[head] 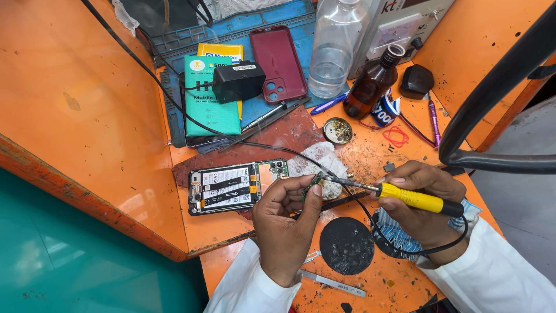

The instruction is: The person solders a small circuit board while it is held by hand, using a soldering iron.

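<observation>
White sleeves frame the lower edge, nearest the camera. Left hand, fingers curled shut, pinches a small green circuit board between thumb and fingertips, holding it just above the orange workbench. Right hand, closed in a fist-like grip, holds a yellow-handled soldering iron; its metal tip points left and meets the board. The iron's black cord loops beneath the right wrist. Between the two forearms lies a round black pad, and a narrow metal tool lies below it.

Just beyond the left hand, an opened phone lies flat, internals facing up, on a dark red mat. A crumpled white cloth sits beside the phone, directly behind the board.

Farther back: a small round tin, a brown glass bottle, a clear plastic bottle, a maroon phone case, a black adapter resting on a green packet, and a blue mat. A thick black tube arcs across the right side.
</observation>
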